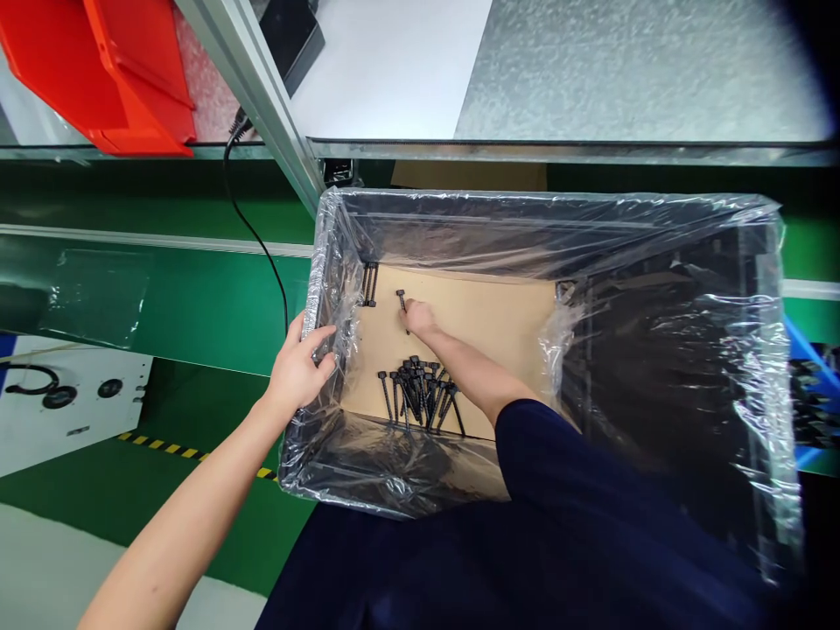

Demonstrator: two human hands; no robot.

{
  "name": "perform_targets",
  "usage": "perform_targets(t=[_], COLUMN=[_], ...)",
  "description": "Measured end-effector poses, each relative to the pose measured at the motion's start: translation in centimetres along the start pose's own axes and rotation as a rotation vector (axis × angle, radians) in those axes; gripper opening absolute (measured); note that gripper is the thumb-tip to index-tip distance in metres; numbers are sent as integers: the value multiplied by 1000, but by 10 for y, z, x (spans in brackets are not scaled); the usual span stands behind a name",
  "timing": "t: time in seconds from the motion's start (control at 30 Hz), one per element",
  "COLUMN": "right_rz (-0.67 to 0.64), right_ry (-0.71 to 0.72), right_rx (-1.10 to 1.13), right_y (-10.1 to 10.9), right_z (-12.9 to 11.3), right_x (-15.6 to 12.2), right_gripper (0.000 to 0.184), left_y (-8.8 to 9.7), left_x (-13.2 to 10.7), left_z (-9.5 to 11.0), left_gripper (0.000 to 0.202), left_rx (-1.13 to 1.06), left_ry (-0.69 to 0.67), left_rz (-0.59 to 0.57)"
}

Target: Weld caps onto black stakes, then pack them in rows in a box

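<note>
Inside a black bin (557,206) lined with clear plastic film, my right hand (420,317) pinches a thin black rod with a wider, block-like head (401,294). This rod is above the brown cardboard sheet (486,306) on the bin's floor. Nearer to me lies a loose pile of similar black rods (420,389), heads mostly pointing away. A few more rods (371,284) are side by side at the far left corner of the cardboard. My left hand (302,363) rests over the bin's left rim, touching the film with its fingers spread.
A metal shelf (591,79) runs behind the bin, with a slanted metal post (253,79) and a red plastic bin (111,70) at the left. A black cable (259,241) hangs beside the bin. A white panel (72,402) stands at lower left.
</note>
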State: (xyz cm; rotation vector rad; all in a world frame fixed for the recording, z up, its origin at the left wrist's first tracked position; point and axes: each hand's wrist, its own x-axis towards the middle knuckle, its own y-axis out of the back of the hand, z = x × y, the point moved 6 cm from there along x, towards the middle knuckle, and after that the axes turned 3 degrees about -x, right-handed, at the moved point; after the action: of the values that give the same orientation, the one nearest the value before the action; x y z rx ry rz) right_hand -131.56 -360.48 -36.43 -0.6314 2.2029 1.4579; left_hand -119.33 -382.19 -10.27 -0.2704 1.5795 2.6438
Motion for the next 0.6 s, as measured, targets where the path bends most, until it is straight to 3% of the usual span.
perform_targets(t=[0.27, 0.6], right_rz=[105, 113], right_ry=[-14, 16], right_rx=[161, 164], right_y=[16, 21], right_z=[-53, -74], right_x=[52, 53], right_gripper=[27, 28], left_y=[1, 1], left_x=[0, 0], left_z=[1, 2], left_gripper=[42, 42], left_rx=[-15, -24], left_ry=[-13, -8], left_rz=[2, -4])
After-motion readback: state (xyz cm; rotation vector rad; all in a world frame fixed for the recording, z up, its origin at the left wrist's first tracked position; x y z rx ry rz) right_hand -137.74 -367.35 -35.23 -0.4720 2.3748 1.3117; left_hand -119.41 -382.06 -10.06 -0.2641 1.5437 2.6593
